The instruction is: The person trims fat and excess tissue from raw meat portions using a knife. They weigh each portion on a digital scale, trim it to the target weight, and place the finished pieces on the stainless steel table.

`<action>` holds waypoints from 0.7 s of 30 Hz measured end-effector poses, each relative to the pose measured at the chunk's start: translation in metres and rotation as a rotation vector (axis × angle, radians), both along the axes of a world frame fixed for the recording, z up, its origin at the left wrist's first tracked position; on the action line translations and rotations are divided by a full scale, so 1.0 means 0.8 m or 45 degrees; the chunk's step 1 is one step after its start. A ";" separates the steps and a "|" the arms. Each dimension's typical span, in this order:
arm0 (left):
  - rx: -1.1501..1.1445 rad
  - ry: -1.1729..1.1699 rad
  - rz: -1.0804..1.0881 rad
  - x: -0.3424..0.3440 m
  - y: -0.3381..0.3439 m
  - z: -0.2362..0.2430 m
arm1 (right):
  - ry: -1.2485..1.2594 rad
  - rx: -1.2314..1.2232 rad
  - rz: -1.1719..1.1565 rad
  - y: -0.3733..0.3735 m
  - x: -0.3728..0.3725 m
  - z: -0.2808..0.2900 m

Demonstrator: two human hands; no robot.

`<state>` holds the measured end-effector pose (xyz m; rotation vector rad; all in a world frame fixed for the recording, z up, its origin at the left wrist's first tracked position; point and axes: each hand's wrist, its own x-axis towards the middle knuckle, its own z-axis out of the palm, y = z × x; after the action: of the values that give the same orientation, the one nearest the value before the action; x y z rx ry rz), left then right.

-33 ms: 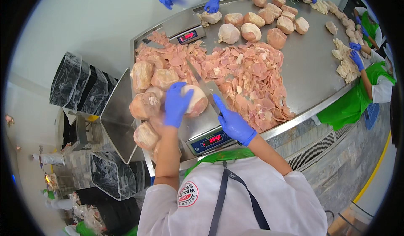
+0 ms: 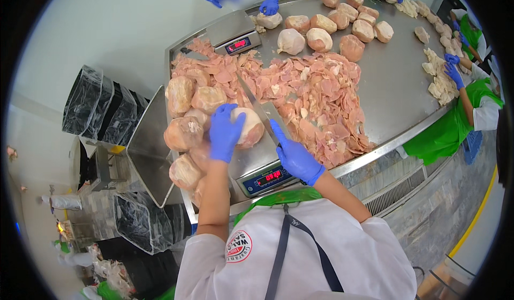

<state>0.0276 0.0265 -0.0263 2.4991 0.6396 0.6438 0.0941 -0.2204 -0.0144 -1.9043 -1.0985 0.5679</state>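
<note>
My left hand [image 2: 225,133], in a blue glove, is closed round the left side of a round lump of raw meat [image 2: 250,130]. The lump, pink with pale patches, sits on the steel pan of a digital scale [image 2: 249,167] with a lit red display. In my right hand [image 2: 300,160], also gloved in blue, is a long knife [image 2: 255,102]. Its blade points away from me, just right of the lump; my fingers cover most of the handle. More meat lumps [image 2: 183,133] crowd close to my left hand. Beyond and right of the knife spreads a heap of thin meat trimmings [image 2: 326,107].
A steel table [image 2: 393,80] with a raised rim carries everything. Across it stand a second scale [image 2: 235,44] and several more meat lumps [image 2: 319,41]. Co-workers' gloved hands [image 2: 269,4] handle meat along the far and right edges. Plastic-lined black bins [image 2: 144,222] stand at left.
The reading on the near scale differs slightly. My right hand and the knife have shifted a tiny bit left; my left hand stays on the meat lump.
</note>
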 end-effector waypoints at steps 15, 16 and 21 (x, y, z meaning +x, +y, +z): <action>0.218 0.086 0.255 0.003 -0.033 0.012 | -0.006 0.053 -0.013 0.071 0.030 -0.027; 0.203 0.081 0.293 0.004 -0.035 0.011 | 0.010 0.084 -0.009 0.062 0.024 -0.027; 0.199 0.126 0.350 0.004 -0.041 0.015 | 0.175 -0.152 0.041 0.029 0.003 -0.001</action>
<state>0.0311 -0.0063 -0.0140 2.6233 1.0187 0.6949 0.0964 -0.1972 -0.0154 -1.9208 -1.0280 0.7863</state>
